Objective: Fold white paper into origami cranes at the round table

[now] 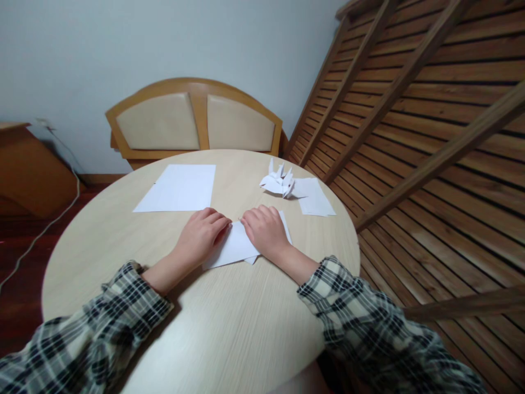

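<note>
A white sheet of paper lies on the table in front of me, its near corners sticking out below my hands. My left hand is closed at its far left edge, fingers curled and thumb against the paper. Over the far right part, my right hand is closed too, its fingertips near those of the left. A small gap separates the two hands at the paper's far edge. Part of the sheet is hidden under the right hand, and another white paper edge shows beyond it.
Folded white paper figures stand at the back right, beside small white sheets. A larger white paper stack lies at the back left. The round table borders a wooden headboard and a slatted wooden panel.
</note>
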